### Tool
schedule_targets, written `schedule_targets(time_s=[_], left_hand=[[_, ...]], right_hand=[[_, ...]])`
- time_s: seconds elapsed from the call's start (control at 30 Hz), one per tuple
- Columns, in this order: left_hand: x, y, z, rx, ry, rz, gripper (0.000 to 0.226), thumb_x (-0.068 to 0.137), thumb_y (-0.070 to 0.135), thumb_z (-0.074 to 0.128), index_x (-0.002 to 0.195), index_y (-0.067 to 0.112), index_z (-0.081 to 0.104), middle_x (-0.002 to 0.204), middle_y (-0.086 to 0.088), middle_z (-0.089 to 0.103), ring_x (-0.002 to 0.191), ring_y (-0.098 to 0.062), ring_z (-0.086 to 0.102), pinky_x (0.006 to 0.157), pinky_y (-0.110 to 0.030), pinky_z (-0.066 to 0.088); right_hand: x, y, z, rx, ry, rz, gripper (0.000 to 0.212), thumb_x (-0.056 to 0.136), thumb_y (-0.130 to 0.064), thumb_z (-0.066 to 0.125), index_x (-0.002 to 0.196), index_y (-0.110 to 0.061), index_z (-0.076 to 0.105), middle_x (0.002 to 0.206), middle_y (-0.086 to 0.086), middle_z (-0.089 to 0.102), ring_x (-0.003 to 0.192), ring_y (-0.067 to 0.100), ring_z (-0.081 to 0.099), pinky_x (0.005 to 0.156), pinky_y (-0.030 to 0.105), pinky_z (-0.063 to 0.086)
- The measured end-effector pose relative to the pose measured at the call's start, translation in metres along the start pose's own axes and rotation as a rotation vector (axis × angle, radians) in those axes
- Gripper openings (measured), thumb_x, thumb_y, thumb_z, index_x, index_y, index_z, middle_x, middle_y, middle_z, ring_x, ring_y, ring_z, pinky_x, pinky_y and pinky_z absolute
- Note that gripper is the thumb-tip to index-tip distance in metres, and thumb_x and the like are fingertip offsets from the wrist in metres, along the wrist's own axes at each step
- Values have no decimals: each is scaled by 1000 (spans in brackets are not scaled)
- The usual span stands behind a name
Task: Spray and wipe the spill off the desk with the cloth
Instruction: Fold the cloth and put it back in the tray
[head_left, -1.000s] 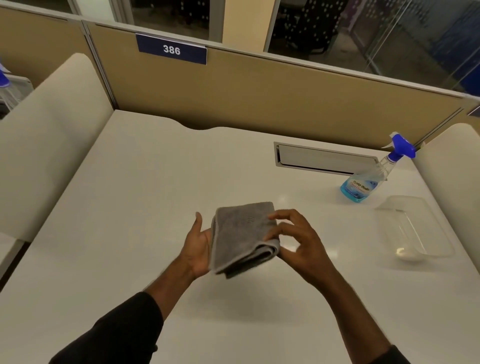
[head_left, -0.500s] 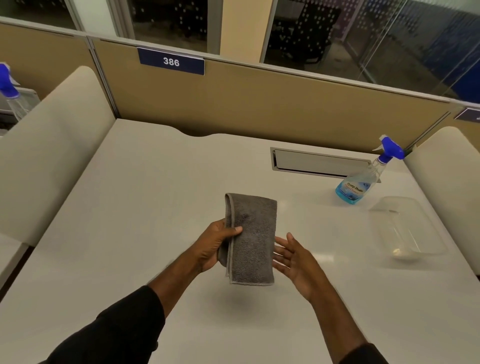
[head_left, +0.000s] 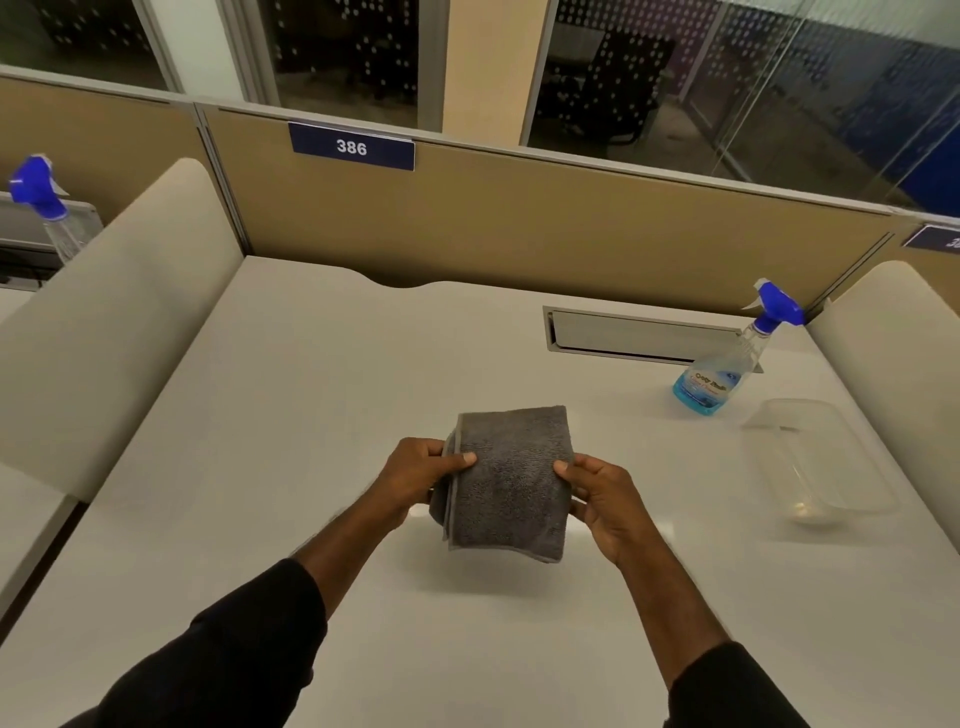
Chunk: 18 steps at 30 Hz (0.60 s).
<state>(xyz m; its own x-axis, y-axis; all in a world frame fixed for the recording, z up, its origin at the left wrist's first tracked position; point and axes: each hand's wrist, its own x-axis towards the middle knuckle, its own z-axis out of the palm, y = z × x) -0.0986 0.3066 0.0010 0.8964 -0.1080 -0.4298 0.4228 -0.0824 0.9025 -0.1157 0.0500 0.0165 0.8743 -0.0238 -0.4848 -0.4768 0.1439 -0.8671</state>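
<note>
A folded grey cloth (head_left: 511, 478) is held above the middle of the white desk (head_left: 311, 415). My left hand (head_left: 415, 475) pinches its left edge, thumb on top. My right hand (head_left: 602, 499) grips its right edge. A clear spray bottle (head_left: 719, 376) with blue liquid and a blue trigger head stands at the back right of the desk, out of reach of both hands. I see no distinct spill on the desk surface.
A clear plastic tray (head_left: 815, 462) lies on the right of the desk, in front of the bottle. A cable hatch (head_left: 639, 335) sits at the back. Tan partitions and cream side panels (head_left: 114, 332) bound the desk. Another spray bottle (head_left: 44, 208) stands beyond the left panel.
My right hand, open beside the cloth half a second ago, has closed on its right edge. The cloth now lies folded shorter and thicker between both hands.
</note>
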Motion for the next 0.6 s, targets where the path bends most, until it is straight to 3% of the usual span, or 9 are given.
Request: schedule_targets(time_s=[0.27,0.47,0.6], left_hand=[[4,21,-7,-20,-43,68,30,74,21,81,101,10,74,92,-7,77,88,-22,72,72,-37,57],[4,30,-9,-38,-11,136,11,71,20,83,76,15,76,75,-4,75,68,-13,71,57,-25,54],[5,32,-9,-102,47,158,7,70,16,83,72,15,76,67,0,73,60,-8,68,49,-19,49]], right_hand=[[-4,-20,-7,-116,-34,-131,19,90,-4,70,104,-14,78,100,6,81,89,17,77,68,25,61],[-6,-30,-7,-192,45,-280,18,87,1,73,101,-10,77,91,6,82,81,19,78,64,26,62],[-10,-31,-3,-130,-1,-266,22,88,-3,73,110,-9,75,100,7,81,89,21,78,68,27,62]])
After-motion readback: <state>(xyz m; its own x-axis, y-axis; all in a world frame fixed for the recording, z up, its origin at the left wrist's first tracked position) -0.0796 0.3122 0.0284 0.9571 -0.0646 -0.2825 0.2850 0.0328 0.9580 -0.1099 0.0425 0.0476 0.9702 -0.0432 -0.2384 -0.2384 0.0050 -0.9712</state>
